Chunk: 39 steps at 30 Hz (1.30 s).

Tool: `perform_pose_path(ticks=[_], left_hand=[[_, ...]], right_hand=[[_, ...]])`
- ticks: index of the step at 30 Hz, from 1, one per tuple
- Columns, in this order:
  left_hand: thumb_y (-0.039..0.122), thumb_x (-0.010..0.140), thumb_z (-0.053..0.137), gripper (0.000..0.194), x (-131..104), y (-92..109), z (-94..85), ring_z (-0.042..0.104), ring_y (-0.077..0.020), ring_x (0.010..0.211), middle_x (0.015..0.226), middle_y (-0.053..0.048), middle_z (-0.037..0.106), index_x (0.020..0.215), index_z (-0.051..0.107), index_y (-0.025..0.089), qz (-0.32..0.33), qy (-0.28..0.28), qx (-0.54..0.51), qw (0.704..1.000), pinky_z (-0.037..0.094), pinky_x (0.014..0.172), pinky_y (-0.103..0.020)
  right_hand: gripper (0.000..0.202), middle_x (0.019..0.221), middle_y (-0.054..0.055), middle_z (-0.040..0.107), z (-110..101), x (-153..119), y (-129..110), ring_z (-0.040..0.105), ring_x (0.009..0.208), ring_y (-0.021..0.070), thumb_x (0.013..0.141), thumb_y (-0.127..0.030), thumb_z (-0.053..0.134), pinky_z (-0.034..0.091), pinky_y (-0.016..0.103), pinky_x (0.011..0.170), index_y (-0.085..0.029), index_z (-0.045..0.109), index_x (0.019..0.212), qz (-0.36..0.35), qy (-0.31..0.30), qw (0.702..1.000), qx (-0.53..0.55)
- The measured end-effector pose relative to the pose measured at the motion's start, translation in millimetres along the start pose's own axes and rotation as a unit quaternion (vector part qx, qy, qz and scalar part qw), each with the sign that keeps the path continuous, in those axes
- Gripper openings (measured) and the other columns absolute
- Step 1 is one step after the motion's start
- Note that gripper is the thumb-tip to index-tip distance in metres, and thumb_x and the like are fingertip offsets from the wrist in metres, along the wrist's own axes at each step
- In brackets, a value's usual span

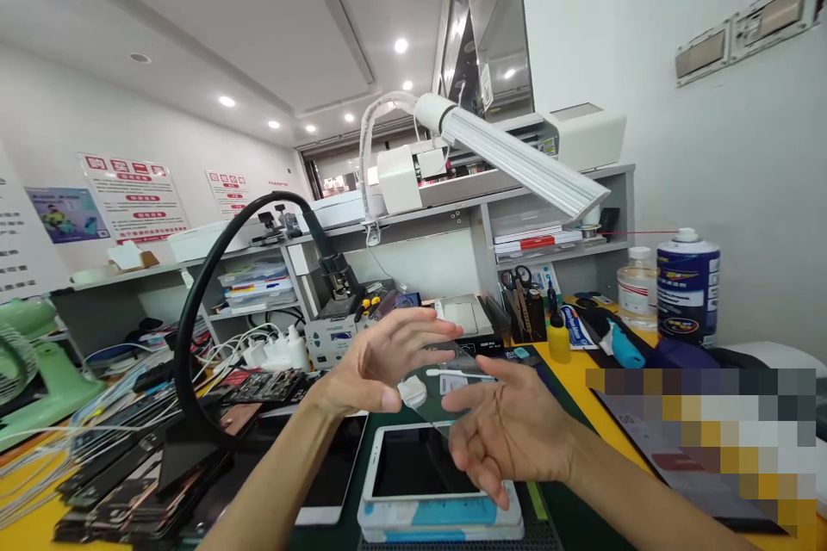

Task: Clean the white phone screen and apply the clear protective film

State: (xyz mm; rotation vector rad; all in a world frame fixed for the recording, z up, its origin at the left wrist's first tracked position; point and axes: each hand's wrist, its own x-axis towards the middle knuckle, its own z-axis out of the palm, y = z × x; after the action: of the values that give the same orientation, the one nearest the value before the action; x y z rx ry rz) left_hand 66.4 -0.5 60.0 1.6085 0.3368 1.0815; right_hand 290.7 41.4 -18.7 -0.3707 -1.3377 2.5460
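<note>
A thin clear sheet (pixel 432 415), hard to see against the background, spans between my hands above a white tablet (pixel 413 461). My left hand (pixel 394 353) has its thumb at one edge and its fingers stretched along another. Opposite, my right hand (pixel 504 430) bends its fingers around the near side of the sheet. A white swab-like stick (pixel 458 374) shows between the hands; whether the right hand touches it I cannot tell. The tablet lies dark screen up on a blue and white box (pixel 439 521). Behind the left thumb sits a crumpled white wad (pixel 412 392).
Stacked device parts (pixel 129 482) and a black hose (pixel 187 318) crowd the left. A lamp (pixel 517 159) hangs overhead. On the right stand a yellow bottle (pixel 558 340), a spray can (pixel 688 293) and a clear bottle (pixel 638 286). Another white tablet (pixel 329 495) lies left of the box.
</note>
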Motion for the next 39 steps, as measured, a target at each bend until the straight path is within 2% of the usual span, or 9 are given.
perform_pose_path(ticks=[7, 10, 13, 17, 21, 25, 32, 35, 39], left_hand=[[0.018, 0.073, 0.087, 0.069, -3.1, 11.8, -1.3, 0.046, -0.0436, 0.147, 0.145, -0.014, 0.063, 0.138, 0.065, 0.025, -0.011, -0.075, 0.022, 0.997, 0.034, 0.121, -0.066], [0.013, 0.073, 0.085, 0.071, -8.3, 16.2, -5.8, 0.044, -0.0423, 0.148, 0.149, -0.015, 0.061, 0.14, 0.064, 0.024, -0.032, -0.052, 0.031, 0.998, 0.037, 0.12, -0.063], [0.015, 0.076, 0.085, 0.071, -20.8, 18.3, -20.8, 0.045, -0.0421, 0.147, 0.15, -0.018, 0.059, 0.143, 0.061, 0.023, -0.052, -0.022, 0.059, 0.997, 0.039, 0.119, -0.061], [0.026, 0.081, 0.083, 0.07, -49.2, 18.4, -49.3, 0.051, -0.0422, 0.143, 0.146, -0.018, 0.062, 0.146, 0.058, 0.023, -0.081, 0.026, 0.112, 0.99, 0.041, 0.117, -0.062], [0.031, 0.078, 0.087, 0.07, -78.6, 21.9, -64.4, 0.056, -0.0455, 0.136, 0.143, -0.02, 0.063, 0.142, 0.062, 0.021, -0.099, 0.113, 0.16, 0.976, 0.043, 0.115, -0.063], [0.029, 0.075, 0.088, 0.07, -99.0, 23.0, -63.1, 0.056, -0.0466, 0.136, 0.142, -0.02, 0.064, 0.141, 0.065, 0.021, -0.105, 0.168, 0.209, 0.958, 0.042, 0.116, -0.064], [0.013, 0.072, 0.088, 0.068, -107.2, 8.5, -53.8, 0.06, -0.04, 0.133, 0.145, -0.014, 0.064, 0.136, 0.069, 0.025, -0.119, 0.174, 0.305, 0.929, 0.042, 0.119, -0.056], [0.018, 0.073, 0.087, 0.064, -102.8, 7.6, -51.3, 0.062, -0.039, 0.13, 0.141, -0.012, 0.066, 0.135, 0.07, 0.027, -0.126, 0.161, 0.382, 0.901, 0.044, 0.117, -0.055], [0.028, 0.074, 0.089, 0.067, -96.2, 13.6, -51.0, 0.057, -0.0378, 0.136, 0.146, -0.01, 0.062, 0.137, 0.067, 0.029, -0.155, 0.143, 0.413, 0.886, 0.041, 0.12, -0.051]], right_hand=[[0.096, 0.09, 0.015, 0.075, -6.8, -4.3, -1.2, 0.065, 0.067, 0.0275, 0.091, -0.069, 0.01, 0.05, 0.043, 0.075, -0.004, 0.031, 0.159, 0.001, 0.008, 1.0, -0.023], [0.09, 0.098, 0.016, 0.075, -9.9, -9.0, -7.0, 0.067, 0.075, 0.0258, 0.091, -0.07, 0.021, 0.052, 0.042, 0.077, -0.009, 0.046, 0.152, -0.034, 0.044, 0.996, -0.064], [0.08, 0.108, 0.015, 0.075, -12.3, -13.4, -16.7, 0.068, 0.084, 0.0261, 0.086, -0.072, 0.042, 0.053, 0.044, 0.082, -0.017, 0.062, 0.14, -0.09, 0.082, 0.984, -0.131], [0.068, 0.114, 0.015, 0.074, -11.5, -16.8, -27.2, 0.069, 0.092, 0.0274, 0.082, -0.058, 0.072, 0.057, 0.046, 0.085, -0.02, 0.067, 0.138, -0.177, 0.095, 0.963, -0.182], [0.07, 0.119, 0.014, 0.072, -5.5, -18.6, -31.0, 0.07, 0.101, 0.0288, 0.079, -0.046, 0.084, 0.06, 0.047, 0.088, -0.021, 0.065, 0.142, -0.213, 0.153, 0.922, -0.285], [0.071, 0.127, 0.011, 0.071, -0.4, -20.0, -30.6, 0.069, 0.113, 0.0324, 0.076, -0.047, 0.087, 0.06, 0.049, 0.097, -0.026, 0.066, 0.141, -0.215, 0.231, 0.861, -0.399], [0.071, 0.137, 0.009, 0.065, -5.0, -18.0, -22.8, 0.065, 0.121, 0.036, 0.081, -0.05, 0.084, 0.056, 0.055, 0.105, -0.032, 0.061, 0.146, -0.183, 0.254, 0.789, -0.529], [0.068, 0.14, 0.007, 0.062, -3.8, -18.0, -21.6, 0.063, 0.123, 0.0346, 0.083, -0.051, 0.082, 0.055, 0.054, 0.107, -0.035, 0.061, 0.146, -0.183, 0.248, 0.774, -0.554], [0.067, 0.14, 0.007, 0.062, 0.4, -18.2, -22.9, 0.065, 0.119, 0.0314, 0.083, -0.053, 0.082, 0.058, 0.048, 0.102, -0.036, 0.062, 0.145, -0.191, 0.25, 0.753, -0.578]])
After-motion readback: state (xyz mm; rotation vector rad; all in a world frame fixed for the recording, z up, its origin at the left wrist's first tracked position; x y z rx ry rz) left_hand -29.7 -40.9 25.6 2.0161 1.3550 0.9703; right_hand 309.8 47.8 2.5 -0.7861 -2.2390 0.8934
